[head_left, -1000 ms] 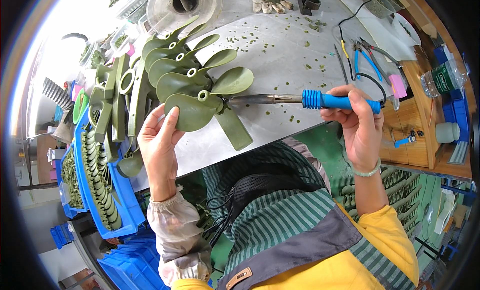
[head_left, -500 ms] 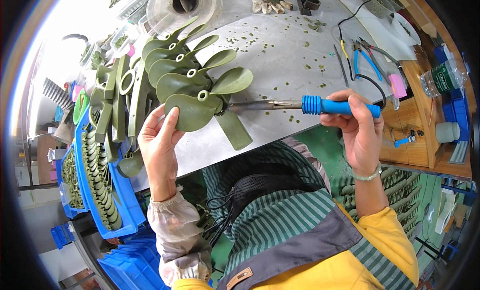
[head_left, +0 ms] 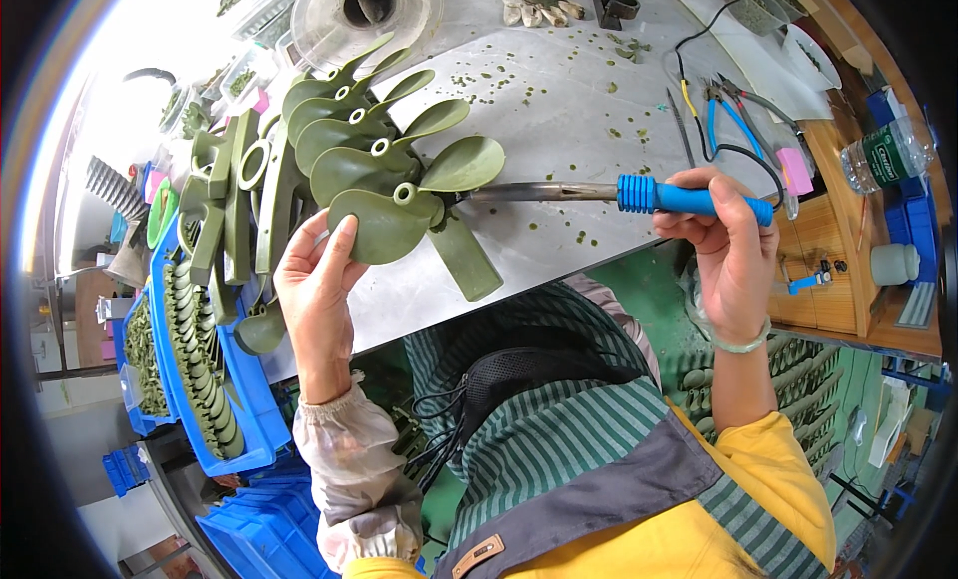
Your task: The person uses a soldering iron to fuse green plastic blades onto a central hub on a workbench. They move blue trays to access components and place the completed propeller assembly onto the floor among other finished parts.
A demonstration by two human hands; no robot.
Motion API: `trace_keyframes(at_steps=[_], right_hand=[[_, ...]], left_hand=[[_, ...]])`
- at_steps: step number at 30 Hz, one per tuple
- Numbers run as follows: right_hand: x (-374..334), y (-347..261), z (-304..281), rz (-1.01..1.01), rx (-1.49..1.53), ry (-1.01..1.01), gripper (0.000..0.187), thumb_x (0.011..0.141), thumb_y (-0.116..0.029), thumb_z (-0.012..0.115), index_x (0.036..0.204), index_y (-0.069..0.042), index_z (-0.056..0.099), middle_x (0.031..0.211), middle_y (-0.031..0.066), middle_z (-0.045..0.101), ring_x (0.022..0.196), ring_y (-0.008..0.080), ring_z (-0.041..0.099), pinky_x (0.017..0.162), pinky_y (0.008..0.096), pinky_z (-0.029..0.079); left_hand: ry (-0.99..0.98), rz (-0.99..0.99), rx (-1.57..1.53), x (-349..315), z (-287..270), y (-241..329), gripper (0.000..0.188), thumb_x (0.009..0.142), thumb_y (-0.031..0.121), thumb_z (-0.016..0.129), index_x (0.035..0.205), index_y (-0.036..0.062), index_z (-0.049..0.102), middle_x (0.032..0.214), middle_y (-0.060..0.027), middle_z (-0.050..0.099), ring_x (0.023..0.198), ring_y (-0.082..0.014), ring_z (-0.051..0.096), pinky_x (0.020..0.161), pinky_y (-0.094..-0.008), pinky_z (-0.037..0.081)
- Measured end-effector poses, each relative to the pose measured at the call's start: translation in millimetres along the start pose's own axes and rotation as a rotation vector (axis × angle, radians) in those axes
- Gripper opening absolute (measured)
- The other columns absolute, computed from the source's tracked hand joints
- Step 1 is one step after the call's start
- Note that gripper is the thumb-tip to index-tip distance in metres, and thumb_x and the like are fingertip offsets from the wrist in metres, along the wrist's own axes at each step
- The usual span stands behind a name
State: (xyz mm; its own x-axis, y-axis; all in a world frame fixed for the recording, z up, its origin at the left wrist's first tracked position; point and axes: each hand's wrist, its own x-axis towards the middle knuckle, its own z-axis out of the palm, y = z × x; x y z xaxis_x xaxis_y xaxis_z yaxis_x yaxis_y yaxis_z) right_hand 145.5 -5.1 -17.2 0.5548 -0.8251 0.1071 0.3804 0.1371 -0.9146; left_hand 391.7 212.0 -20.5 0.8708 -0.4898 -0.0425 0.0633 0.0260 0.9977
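My left hand (head_left: 317,290) pinches a blade of the nearest olive-green plastic propeller (head_left: 374,225) between thumb and fingers. This propeller stands at the front of a row of similar propellers (head_left: 339,130), each with a pale-rimmed hub hole. My right hand (head_left: 723,250) grips the blue ribbed handle of a soldering iron (head_left: 689,198), whose long metal shaft points left. The iron's tip is by the propeller's hub, at the root of its right blade; I cannot tell whether they touch. A flat green strip (head_left: 467,260) slants down beneath the hub.
Green specks lie scattered over the grey table (head_left: 539,110). Blue-handled pliers (head_left: 733,125) and a black cord (head_left: 689,40) lie at the right. A glove (head_left: 539,2) is at the back. Blue crates (head_left: 254,419) with green parts stand at the left, a plastic bottle (head_left: 883,158) far right.
My right hand and the soldering iron have shifted slightly right and up, drawing the tip back from the hub. My left hand stays on the propeller blade.
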Motion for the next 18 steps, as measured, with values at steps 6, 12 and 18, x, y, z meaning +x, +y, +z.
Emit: trace_keyframes(at_steps=[6,12,18], right_hand=[[3.4,-7.7,-14.4,-0.030,-0.037,0.017,0.028,0.093,-0.017,0.052,0.098,0.008,0.064,0.089,0.0149,0.067,0.070,0.0224,0.069,0.067,0.0322,0.059],[3.2,-10.2,-27.5,-0.026,-0.019,0.042,0.029,0.093,-0.018,0.053,0.099,0.008,0.063,0.093,0.0149,0.067,0.070,0.0217,0.068,0.067,0.0325,0.060],[0.7,-13.0,-40.9,-0.030,-0.095,0.063,0.034,0.094,-0.024,0.050,0.101,0.008,0.060,0.092,0.0134,0.066,0.070,0.0179,0.067,0.066,0.0291,0.058]], left_hand=[[-0.003,-0.011,0.008,1.3,1.8,2.1,0.026,0.089,0.007,0.063,0.113,-0.0035,0.060,0.102,-0.0109,0.067,0.085,-0.0159,0.068,0.076,-0.0268,0.058],[0.018,-0.009,0.006,0.3,1.2,5.3,0.027,0.088,0.007,0.065,0.112,-0.0039,0.060,0.097,-0.0111,0.068,0.082,-0.0146,0.068,0.072,-0.0245,0.057],[0.062,0.026,0.078,-7.5,-2.5,14.4,0.032,0.090,0.016,0.064,0.117,0.0006,0.056,0.093,-0.0086,0.067,0.080,-0.0123,0.065,0.068,-0.0250,0.055]])
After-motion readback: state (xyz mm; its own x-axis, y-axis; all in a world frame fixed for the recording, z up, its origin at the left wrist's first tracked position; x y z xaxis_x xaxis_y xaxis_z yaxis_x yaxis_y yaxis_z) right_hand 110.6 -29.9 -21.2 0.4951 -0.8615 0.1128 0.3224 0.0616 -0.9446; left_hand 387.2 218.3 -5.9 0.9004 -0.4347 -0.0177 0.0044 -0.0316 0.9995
